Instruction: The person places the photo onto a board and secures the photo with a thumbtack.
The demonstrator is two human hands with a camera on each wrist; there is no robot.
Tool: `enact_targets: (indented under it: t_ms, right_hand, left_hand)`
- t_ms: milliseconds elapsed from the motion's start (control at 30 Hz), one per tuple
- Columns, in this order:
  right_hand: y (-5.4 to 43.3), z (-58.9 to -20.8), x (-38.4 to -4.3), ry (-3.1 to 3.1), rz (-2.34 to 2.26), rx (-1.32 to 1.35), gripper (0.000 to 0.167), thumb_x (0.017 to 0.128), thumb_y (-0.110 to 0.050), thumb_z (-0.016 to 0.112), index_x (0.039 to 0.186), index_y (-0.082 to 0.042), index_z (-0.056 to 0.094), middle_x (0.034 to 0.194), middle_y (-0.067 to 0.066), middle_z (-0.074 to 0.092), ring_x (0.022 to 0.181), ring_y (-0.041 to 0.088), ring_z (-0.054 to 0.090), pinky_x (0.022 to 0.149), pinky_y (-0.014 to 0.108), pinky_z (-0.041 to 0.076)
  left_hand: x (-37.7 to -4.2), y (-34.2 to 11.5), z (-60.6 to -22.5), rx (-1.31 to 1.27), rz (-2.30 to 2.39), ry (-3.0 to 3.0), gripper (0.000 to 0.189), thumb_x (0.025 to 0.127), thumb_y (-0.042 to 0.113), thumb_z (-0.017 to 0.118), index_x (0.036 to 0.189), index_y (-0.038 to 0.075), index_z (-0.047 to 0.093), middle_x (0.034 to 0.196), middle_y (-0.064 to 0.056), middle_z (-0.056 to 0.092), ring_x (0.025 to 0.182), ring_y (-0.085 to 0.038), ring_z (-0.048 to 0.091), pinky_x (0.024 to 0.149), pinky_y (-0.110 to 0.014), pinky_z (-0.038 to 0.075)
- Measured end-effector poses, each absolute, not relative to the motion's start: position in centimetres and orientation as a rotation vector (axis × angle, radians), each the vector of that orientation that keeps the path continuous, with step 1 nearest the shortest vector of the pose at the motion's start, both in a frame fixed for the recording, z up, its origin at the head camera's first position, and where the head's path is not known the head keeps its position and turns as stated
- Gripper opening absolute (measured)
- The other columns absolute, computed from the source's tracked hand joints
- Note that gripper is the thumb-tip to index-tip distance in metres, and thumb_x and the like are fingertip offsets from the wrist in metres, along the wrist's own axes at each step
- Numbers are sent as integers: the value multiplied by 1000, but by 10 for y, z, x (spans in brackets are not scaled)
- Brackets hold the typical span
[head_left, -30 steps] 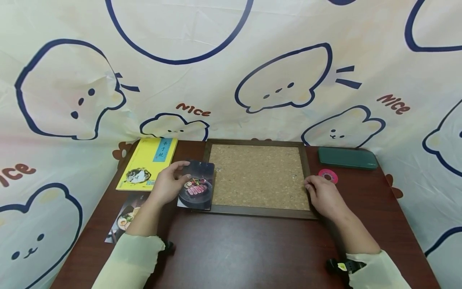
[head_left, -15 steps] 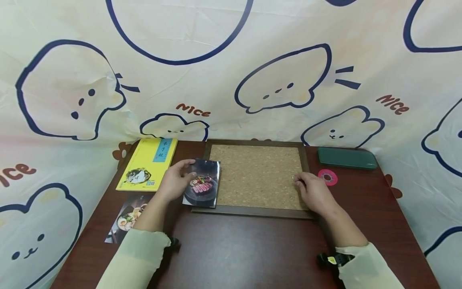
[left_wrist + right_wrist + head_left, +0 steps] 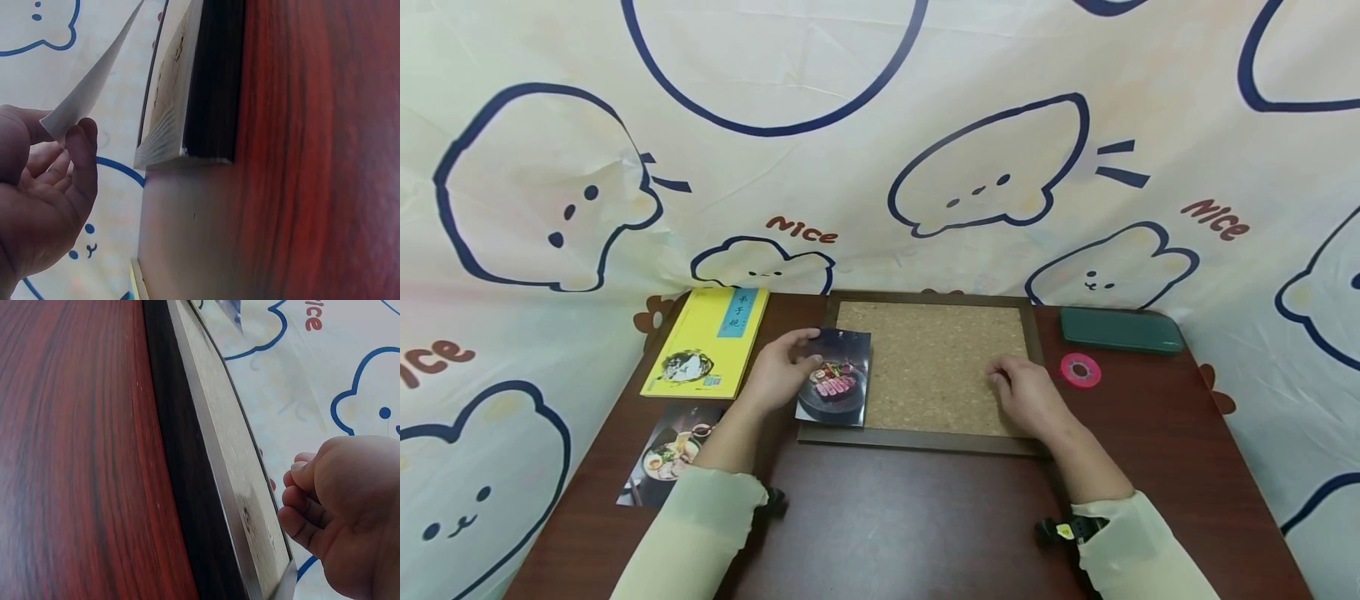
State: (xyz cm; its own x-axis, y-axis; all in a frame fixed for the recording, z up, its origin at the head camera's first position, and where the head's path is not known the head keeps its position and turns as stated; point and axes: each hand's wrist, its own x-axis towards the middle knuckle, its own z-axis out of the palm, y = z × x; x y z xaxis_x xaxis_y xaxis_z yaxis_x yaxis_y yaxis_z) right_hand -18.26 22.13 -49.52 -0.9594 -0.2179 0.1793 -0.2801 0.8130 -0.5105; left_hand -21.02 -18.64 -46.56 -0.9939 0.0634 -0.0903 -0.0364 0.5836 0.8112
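Note:
My left hand (image 3: 778, 372) pinches the left edge of a photo card (image 3: 832, 383) showing sliced meat on a dark plate. The card overlaps the left part of a framed corkboard (image 3: 947, 367); in the left wrist view it slants up, clear of the board. Thumb and fingers meet on the card's edge there. My right hand (image 3: 1026, 396) is over the board's right side, its fingers curled and thumb tip against the index finger (image 3: 302, 465). Nothing shows between those fingertips. A second food photo (image 3: 662, 454) lies on the table, partly behind my left forearm.
A yellow book (image 3: 703, 342) lies at the back left of the dark wooden table (image 3: 880, 525). To the board's right are a pink ring-shaped roll (image 3: 1080, 370) and a green case (image 3: 1122, 330). A printed cloth (image 3: 865, 167) hangs behind the table.
The photo card has moved right over the corkboard in my left hand. My right hand has moved left from the board's right frame to over the cork.

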Motion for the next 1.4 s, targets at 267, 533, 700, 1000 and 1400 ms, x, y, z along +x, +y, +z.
enact_targets:
  t_ms: [267, 533, 700, 1000, 1400]
  right_hand:
    - [206, -491, -188, -2922, 897, 379, 11, 104, -11, 60, 108, -6, 70, 104, 9, 71, 103, 30, 68, 91, 51, 54]
    - [191, -492, -195, -2919, 914, 413, 12, 106, -17, 59, 107, -10, 70, 101, 5, 71, 99, 25, 67, 87, 47, 54]
    - [179, -492, -199, -2934, 903, 402, 13, 106, -19, 59, 109, -11, 70, 105, 5, 72, 103, 26, 67, 91, 47, 53]
    - [160, -491, -207, -2936, 946, 449, 12, 106, -16, 58, 110, -10, 68, 106, 5, 71, 103, 25, 67, 91, 45, 53]
    - [139, -489, -218, -2975, 1004, 450, 16, 106, -18, 57, 116, -13, 69, 110, 4, 71, 107, 26, 66, 97, 47, 52]
  left_hand:
    - [-218, -172, -466, 13, 1406, 2657, 46, 100, 15, 65, 145, 20, 60, 139, -15, 59, 101, -29, 65, 79, -40, 54]
    - [-229, -160, -472, 75, 1453, 2656, 45, 97, 11, 66, 142, 16, 62, 134, -16, 61, 98, -28, 65, 79, -41, 54]
    - [-235, -151, -475, 56, 1478, 2638, 45, 96, 10, 66, 141, 15, 63, 133, -16, 61, 102, -29, 64, 82, -42, 54]
    - [-247, -142, -485, 47, 1507, 2599, 44, 95, 11, 68, 139, 13, 64, 129, -16, 62, 109, -30, 59, 86, -44, 50]
    - [-257, -128, -493, 109, 1479, 2596, 45, 96, 11, 69, 140, 12, 63, 133, -18, 61, 126, -36, 61, 93, -49, 55]
